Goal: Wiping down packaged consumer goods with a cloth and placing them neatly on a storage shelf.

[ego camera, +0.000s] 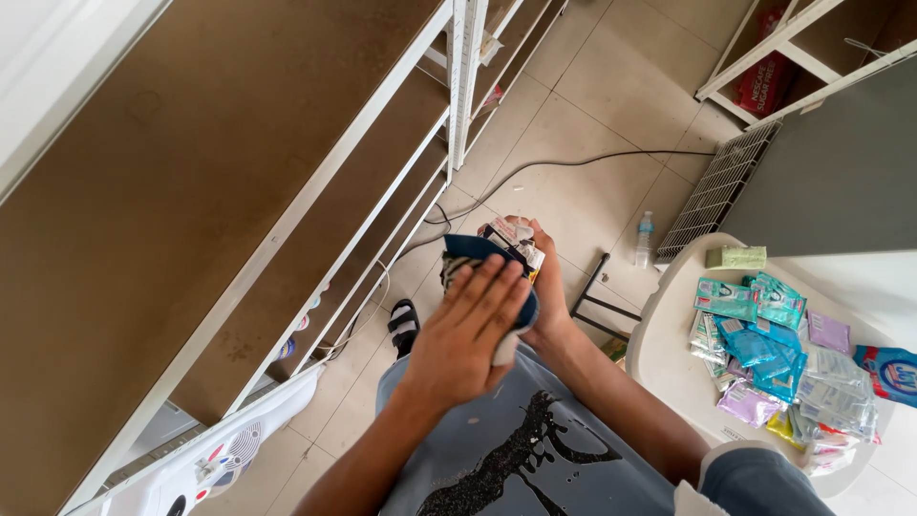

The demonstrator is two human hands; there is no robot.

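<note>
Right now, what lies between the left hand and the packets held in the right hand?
A dark blue cloth lies between the left hand and the packets in the right hand, head view.

To my left stands a white metal rack [287,225] with bare brown shelves [162,182] in tiers. The floor [583,105] is pale square tile with dark grout lines. A grey cable [573,158] runs across it from the rack toward a white wire grille [718,186]. A clear bottle [646,239] stands upright on the tile. A second white rack [774,43] occupies the far right corner. A round white tabletop [669,334] sits to my right. Light is even and bright.
</note>
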